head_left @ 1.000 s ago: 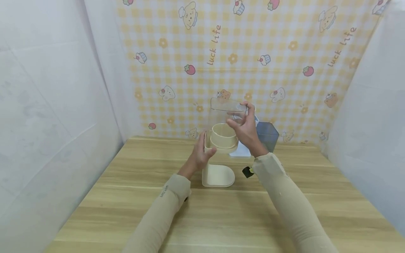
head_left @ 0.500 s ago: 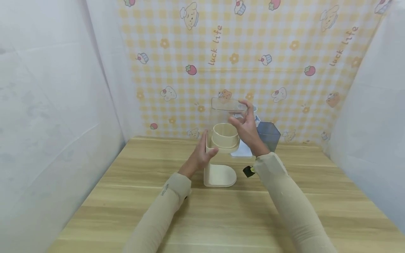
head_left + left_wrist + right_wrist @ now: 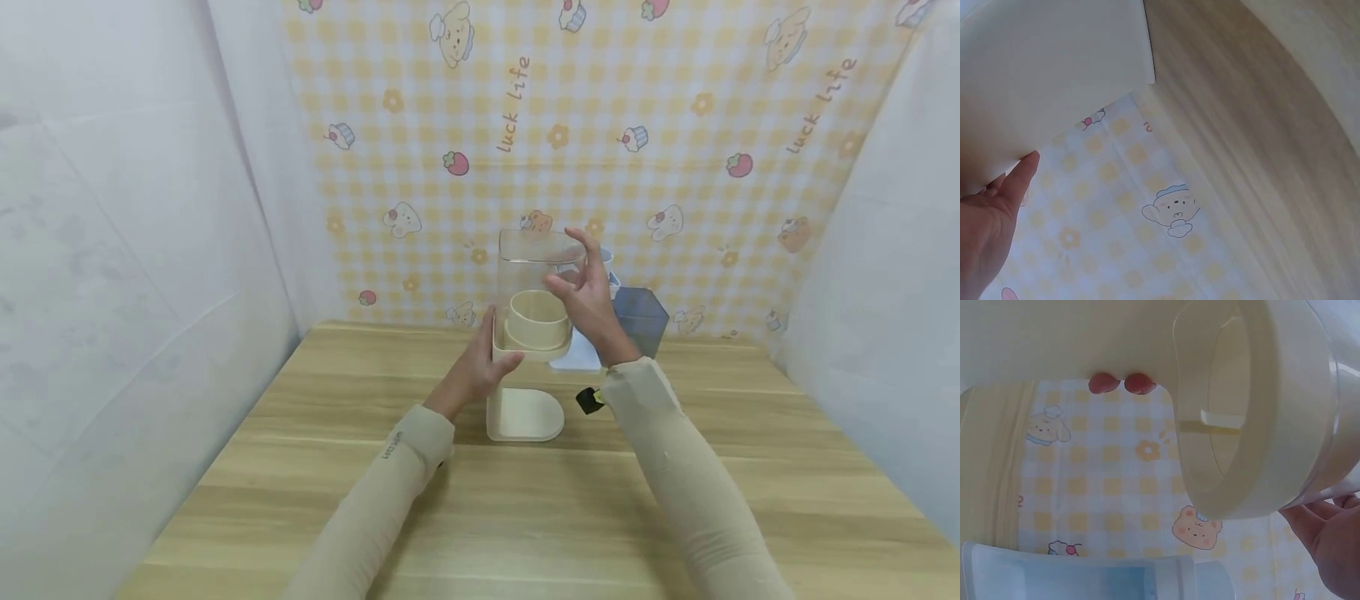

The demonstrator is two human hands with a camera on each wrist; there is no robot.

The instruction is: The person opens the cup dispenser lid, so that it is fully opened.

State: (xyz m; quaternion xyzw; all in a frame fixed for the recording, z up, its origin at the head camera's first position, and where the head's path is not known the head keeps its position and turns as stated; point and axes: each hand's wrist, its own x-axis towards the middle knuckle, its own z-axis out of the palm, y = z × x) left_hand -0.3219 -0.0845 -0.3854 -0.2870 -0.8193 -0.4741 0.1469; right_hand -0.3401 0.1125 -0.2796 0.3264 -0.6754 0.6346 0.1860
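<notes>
A cream stand with a flat rounded foot and an upright back stands on the table. Its upper shelf carries a round cream collar. My left hand grips the shelf's left side, thumb in front; in the left wrist view, fingers lie along the cream back panel. Over the collar stands a clear container, its open rim up. With thumb and fingers spread, my right hand holds the container's right side. In the right wrist view, its lower edge meets the cream ring; whether it is fully seated I cannot tell.
Behind my right hand stands another dispenser-like piece with a white foot. Beside it is a translucent blue container. A small black object shows by my right cuff. Patterned cloth hangs at the table's back edge.
The clear container has shifted slightly left relative to the stand, lining up more closely with the shelf. My right index finger has stretched higher. My left hand keeps its grip.
</notes>
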